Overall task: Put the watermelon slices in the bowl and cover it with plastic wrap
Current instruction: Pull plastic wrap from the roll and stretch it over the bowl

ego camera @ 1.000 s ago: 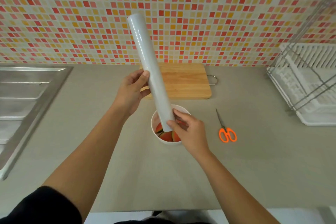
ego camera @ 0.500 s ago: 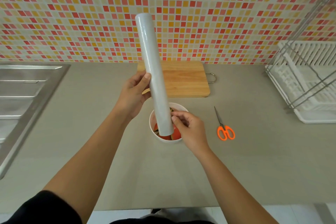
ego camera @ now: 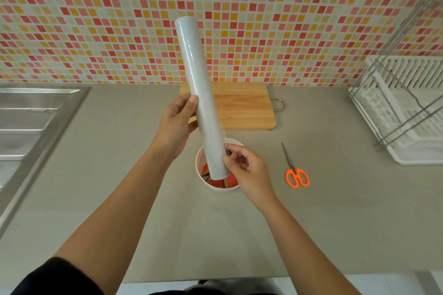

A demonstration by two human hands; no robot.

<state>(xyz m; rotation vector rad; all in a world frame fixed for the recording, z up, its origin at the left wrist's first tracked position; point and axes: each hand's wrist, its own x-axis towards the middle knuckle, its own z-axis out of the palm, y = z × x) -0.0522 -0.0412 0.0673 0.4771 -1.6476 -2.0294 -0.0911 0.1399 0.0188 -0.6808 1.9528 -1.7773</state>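
A long white roll of plastic wrap point(ego camera: 200, 93) stands nearly upright in the air above a white bowl point(ego camera: 201, 176) on the grey counter. Red watermelon slices point(ego camera: 218, 182) lie inside the bowl, partly hidden by the roll's lower end. My left hand point(ego camera: 176, 124) grips the roll around its middle. My right hand point(ego camera: 247, 170) is at the roll's lower end, thumb and fingertips pinching the loose edge of the film, which lifts off the roll as a thin clear strip.
A wooden cutting board point(ego camera: 242, 108) lies behind the bowl against the tiled wall. Orange-handled scissors point(ego camera: 296, 172) lie to the right of the bowl. A steel sink point(ego camera: 31, 122) is at the left, a white dish rack point(ego camera: 407, 108) at the right.
The roll has tilted slightly more upright. My right hand's fingers shifted from resting on the roll's lower end to pinching the film's edge off it.
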